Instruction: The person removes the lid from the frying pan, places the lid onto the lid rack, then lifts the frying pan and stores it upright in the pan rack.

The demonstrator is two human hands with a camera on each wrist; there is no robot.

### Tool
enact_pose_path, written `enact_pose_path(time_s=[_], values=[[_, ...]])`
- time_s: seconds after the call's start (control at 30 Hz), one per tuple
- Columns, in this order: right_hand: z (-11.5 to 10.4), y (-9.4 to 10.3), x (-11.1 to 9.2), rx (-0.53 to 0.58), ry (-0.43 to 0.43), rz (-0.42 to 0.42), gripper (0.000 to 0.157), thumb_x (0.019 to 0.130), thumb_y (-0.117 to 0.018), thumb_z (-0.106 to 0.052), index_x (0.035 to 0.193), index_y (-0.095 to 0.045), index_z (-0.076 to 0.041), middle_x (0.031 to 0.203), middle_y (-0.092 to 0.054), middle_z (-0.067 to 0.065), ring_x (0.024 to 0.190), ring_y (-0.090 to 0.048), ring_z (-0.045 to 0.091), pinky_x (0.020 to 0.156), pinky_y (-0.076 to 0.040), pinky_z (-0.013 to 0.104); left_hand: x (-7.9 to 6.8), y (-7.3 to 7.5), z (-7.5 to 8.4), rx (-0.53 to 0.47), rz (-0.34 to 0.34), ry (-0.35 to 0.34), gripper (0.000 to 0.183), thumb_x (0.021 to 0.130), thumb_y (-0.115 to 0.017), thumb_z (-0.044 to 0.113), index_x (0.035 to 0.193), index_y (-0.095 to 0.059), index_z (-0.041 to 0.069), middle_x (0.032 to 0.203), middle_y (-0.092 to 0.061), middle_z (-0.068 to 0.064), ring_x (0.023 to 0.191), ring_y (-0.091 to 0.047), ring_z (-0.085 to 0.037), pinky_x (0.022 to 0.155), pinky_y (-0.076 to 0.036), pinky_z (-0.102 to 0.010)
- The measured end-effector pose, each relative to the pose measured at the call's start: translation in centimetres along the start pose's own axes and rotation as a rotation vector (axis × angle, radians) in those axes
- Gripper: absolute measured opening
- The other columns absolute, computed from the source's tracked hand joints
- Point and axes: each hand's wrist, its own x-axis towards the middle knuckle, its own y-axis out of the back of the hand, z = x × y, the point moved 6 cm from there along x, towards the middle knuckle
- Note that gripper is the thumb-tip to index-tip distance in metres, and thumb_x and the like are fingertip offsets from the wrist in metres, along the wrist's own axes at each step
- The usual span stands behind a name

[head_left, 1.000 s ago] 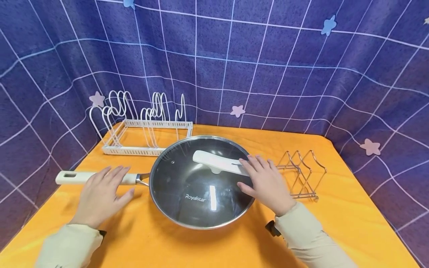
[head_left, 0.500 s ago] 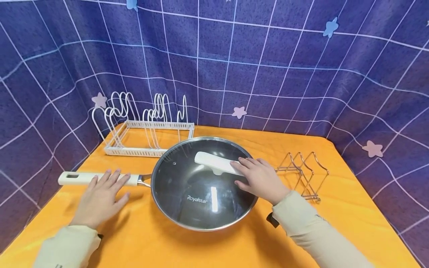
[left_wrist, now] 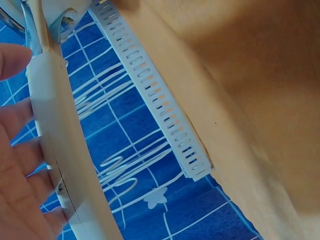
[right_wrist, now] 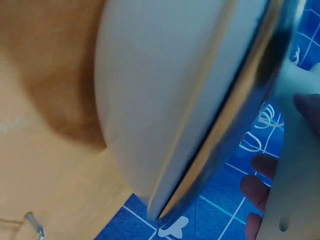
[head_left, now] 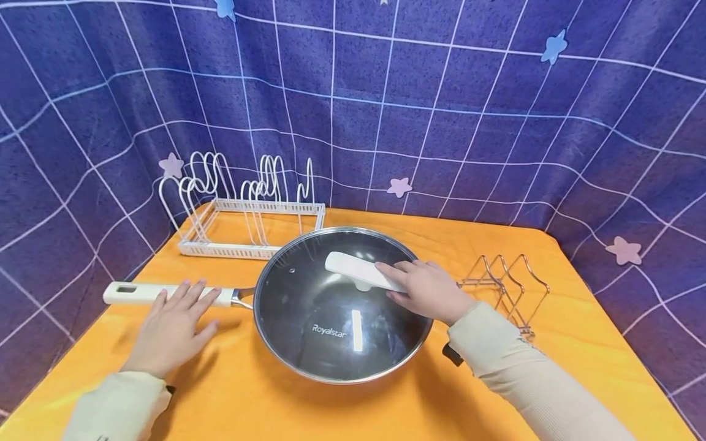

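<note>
A pale wok (right_wrist: 145, 100) with a long cream handle (head_left: 149, 293) sits on the orange cloth. Its dark glass lid (head_left: 309, 306), marked Royalstar, lies on top with a metal rim. Across the lid stands a long white knob (head_left: 353, 267), tilted in the head view. My right hand (head_left: 432, 291) grips the right end of this knob, fingers on one side and thumb on the other. The left hand (head_left: 173, 327) lies at the cream handle, fingers spread and mostly straight; the fingertips reach it in the left wrist view, and the thumb stands apart.
Behind the wok, at the left, is a white wire rack (head_left: 228, 250) with upright loops. A small metal wire rack (head_left: 510, 294) stands right of my right hand. Blue grid-patterned cloth (head_left: 469, 110) with stars hangs behind the orange-covered table (head_left: 579, 367).
My right hand's fingers have closed round the lid's white knob, where they lay spread over its end before. The left hand keeps its place by the cream handle. The head view shifted slightly.
</note>
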Motion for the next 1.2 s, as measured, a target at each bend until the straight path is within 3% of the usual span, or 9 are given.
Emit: enact_pose_path(time_s=[0.2, 0.43, 0.57, 0.77, 0.9, 1.0, 1.2], values=[[0.1, -0.2, 0.1, -0.003, -0.013, -0.009, 0.058, 0.084, -0.075, -0.029, 0.136, -0.057, -0.014, 0.097, -0.068, 0.008, 0.078, -0.065, 0.027, 0.065, -0.051, 0.038, 0.2, -0.2, 0.2, 0.011, 0.026, 0.005, 0.056, 0.083, -0.067, 0.029, 0.131, -0.056, 0.001, 0.136, -0.049, -0.031, 0.125, -0.041, -0.052, 0.104, -0.023, -0.070], [1.1, -0.8, 0.7, 0.118, -0.203, -0.190, 0.063, 0.087, -0.068, -0.045, 0.143, -0.049, -0.026, 0.086, -0.063, 0.004, 0.069, -0.055, 0.017, 0.056, -0.038, 0.030, 0.2, -0.2, 0.3, 0.039, 0.041, 0.004, 0.057, 0.081, -0.067, 0.029, 0.130, -0.057, 0.002, 0.135, -0.050, -0.030, 0.125, -0.042, -0.052, 0.103, -0.025, -0.070], [1.0, -0.9, 0.9, 0.118, -0.230, -0.223, 0.064, 0.086, -0.067, -0.047, 0.144, -0.048, -0.027, 0.088, -0.064, 0.004, 0.070, -0.056, 0.018, 0.054, -0.039, 0.031, 0.0, -0.3, 0.2, 0.039, 0.045, -0.003, 0.057, 0.080, -0.068, 0.028, 0.131, -0.056, 0.004, 0.135, -0.050, -0.029, 0.125, -0.041, -0.051, 0.103, -0.025, -0.070], [0.9, -0.9, 0.8, 0.109, -0.234, -0.199, 0.062, 0.086, -0.069, -0.045, 0.142, -0.051, -0.024, 0.086, -0.063, 0.005, 0.068, -0.054, 0.018, 0.052, -0.040, 0.031, 0.1, 0.0, -0.1, 0.065, 0.049, -0.018, 0.055, 0.080, -0.067, 0.028, 0.129, -0.058, 0.007, 0.134, -0.053, -0.026, 0.122, -0.046, -0.050, 0.100, -0.030, -0.069], [0.8, -0.9, 0.7, 0.101, -0.220, -0.174, 0.061, 0.087, -0.069, -0.044, 0.142, -0.052, -0.023, 0.086, -0.063, 0.005, 0.067, -0.054, 0.018, 0.052, -0.041, 0.031, 0.1, 0.5, -0.6, 0.083, 0.065, 0.020, 0.049, 0.080, -0.068, 0.024, 0.127, -0.062, 0.010, 0.131, -0.057, -0.023, 0.121, -0.049, -0.048, 0.099, -0.031, -0.069], [0.7, -0.8, 0.7, 0.096, -0.210, -0.150, 0.060, 0.086, -0.069, -0.044, 0.140, -0.053, -0.023, 0.084, -0.063, 0.005, 0.066, -0.054, 0.017, 0.052, -0.042, 0.031, 0.0, 0.9, -1.0, 0.076, 0.104, 0.050, 0.045, 0.079, -0.069, 0.019, 0.123, -0.065, 0.011, 0.128, -0.060, -0.022, 0.120, -0.051, -0.047, 0.100, -0.031, -0.070], [0.7, -0.7, 0.6, 0.069, -0.202, -0.105, 0.059, 0.085, -0.072, -0.042, 0.138, -0.056, -0.022, 0.081, -0.063, 0.004, 0.063, -0.053, 0.016, 0.051, -0.041, 0.030, 0.1, 0.8, -0.8, 0.076, 0.208, 0.046, 0.044, 0.075, -0.071, 0.016, 0.118, -0.068, 0.010, 0.123, -0.063, -0.022, 0.115, -0.055, -0.048, 0.099, -0.030, -0.071]])
